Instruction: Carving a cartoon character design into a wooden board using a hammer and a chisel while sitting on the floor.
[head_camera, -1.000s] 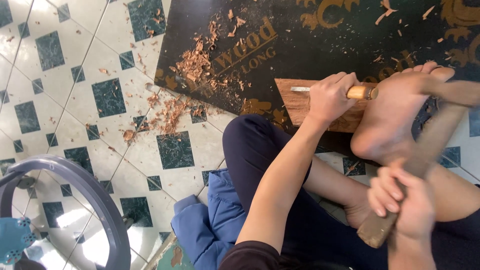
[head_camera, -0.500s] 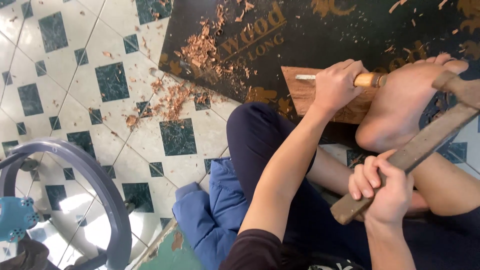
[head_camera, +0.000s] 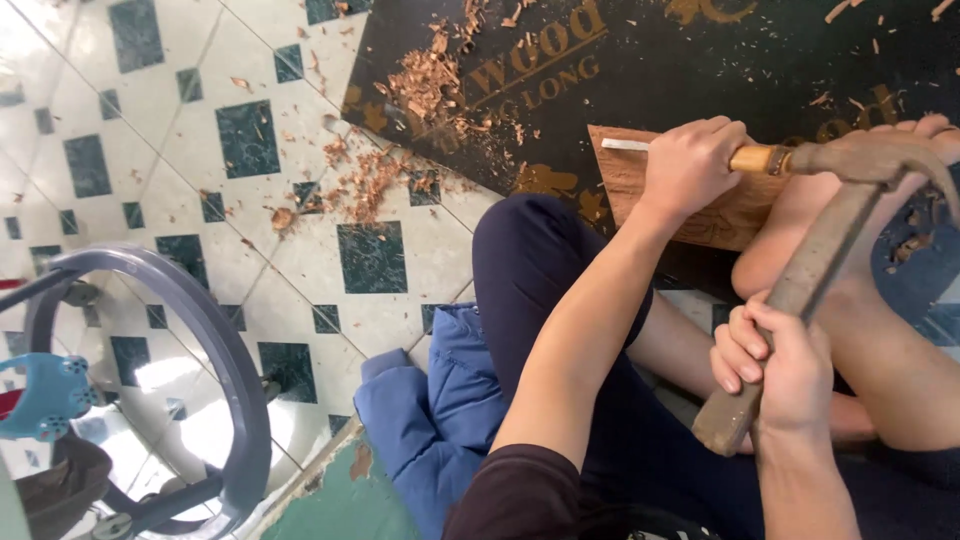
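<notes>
At the far left we see a grey curved chair frame (head_camera: 215, 345) over the white and dark green floor tiles (head_camera: 250, 140), with a light blue plastic piece (head_camera: 45, 395) beside it. Wood shavings (head_camera: 385, 160) lie scattered on the tiles and on the edge of the black board (head_camera: 700, 50). A blue padded jacket (head_camera: 430, 410) lies bunched by our dark trouser leg. Our left hand (head_camera: 690, 165) is clenched around the chisel (head_camera: 745, 157), whose pale blade rests flat on the brown wooden panel (head_camera: 625, 180) lying on the black board. Our bare foot (head_camera: 800, 225) rests on the panel's right end. Our right hand (head_camera: 780, 365) grips the wooden mallet (head_camera: 810, 270), its head touching the chisel's handle end.
</notes>
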